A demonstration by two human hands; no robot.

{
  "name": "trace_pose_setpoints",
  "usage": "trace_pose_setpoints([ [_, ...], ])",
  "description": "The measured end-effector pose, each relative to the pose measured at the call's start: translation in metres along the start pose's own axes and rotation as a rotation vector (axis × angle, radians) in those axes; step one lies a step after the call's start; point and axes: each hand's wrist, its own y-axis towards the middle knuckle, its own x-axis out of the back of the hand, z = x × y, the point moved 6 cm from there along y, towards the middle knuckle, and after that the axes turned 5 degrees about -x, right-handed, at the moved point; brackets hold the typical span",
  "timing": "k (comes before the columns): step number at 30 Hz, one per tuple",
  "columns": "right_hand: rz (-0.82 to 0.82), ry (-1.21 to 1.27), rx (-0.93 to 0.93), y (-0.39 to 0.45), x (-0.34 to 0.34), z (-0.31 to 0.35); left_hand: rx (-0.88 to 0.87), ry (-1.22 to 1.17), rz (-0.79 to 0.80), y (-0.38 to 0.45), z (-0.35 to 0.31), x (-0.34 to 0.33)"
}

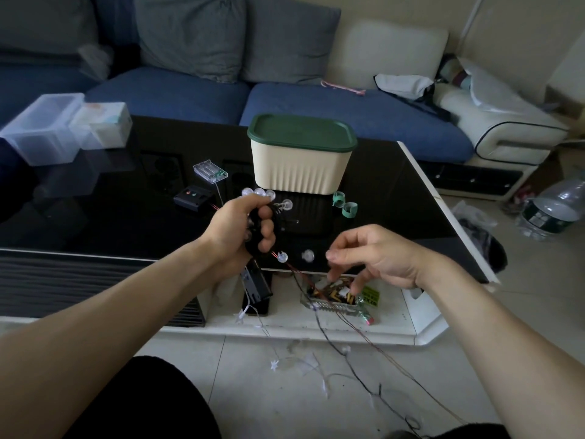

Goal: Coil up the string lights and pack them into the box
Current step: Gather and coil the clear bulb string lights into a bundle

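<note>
My left hand (pixel 243 226) grips a black coil of string lights (pixel 266 229), with several clear round bulbs (pixel 259 193) sticking out above and below my fingers. The loose wire (pixel 319 321) runs down from the coil over the table edge to the floor. My right hand (pixel 376 256) hovers to the right of the coil with fingers loosely curled; I cannot tell whether it touches the wire. The cream box with a green lid (pixel 300 155) stands shut on the black table behind my hands.
A clear battery holder (pixel 210 171) and a black controller box (pixel 193 198) lie left of the box, two green ties (pixel 343 205) to its right. A clear bin (pixel 47 128) sits far left. More light strands (pixel 297 362) trail across the floor.
</note>
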Motion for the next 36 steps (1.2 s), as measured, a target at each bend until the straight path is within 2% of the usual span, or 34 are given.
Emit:
trace_pose_setpoints([
  [2,-0.012,-0.052,-0.017,0.006,-0.009,-0.005,-0.006,0.0,0.008,0.0,-0.001,0.0],
  [5,-0.134,-0.262,0.032,0.015,-0.013,-0.007,0.006,0.057,0.061,-0.003,0.0,-0.006],
  [7,-0.187,-0.318,0.054,0.02,-0.014,-0.006,0.014,0.113,0.102,-0.006,0.001,-0.011],
  [14,-0.178,-0.59,0.015,0.035,-0.033,-0.02,0.048,0.141,0.185,-0.013,0.002,-0.017],
  [18,-0.133,-0.482,0.008,0.034,-0.033,-0.022,0.016,0.135,0.146,-0.01,0.001,-0.014],
  [25,-0.191,-0.299,0.07,0.022,-0.01,-0.009,-0.031,0.07,-0.103,0.003,-0.004,0.013],
  [28,-0.184,-0.354,0.089,0.019,-0.01,-0.005,0.01,-0.04,-0.051,0.0,-0.005,0.009],
  [32,-0.153,-0.598,0.117,0.017,-0.03,0.003,0.035,-0.199,0.096,-0.006,-0.007,-0.01],
  [36,-0.134,-0.77,0.121,0.013,-0.049,0.013,0.064,-0.13,0.195,-0.01,-0.002,-0.022],
])
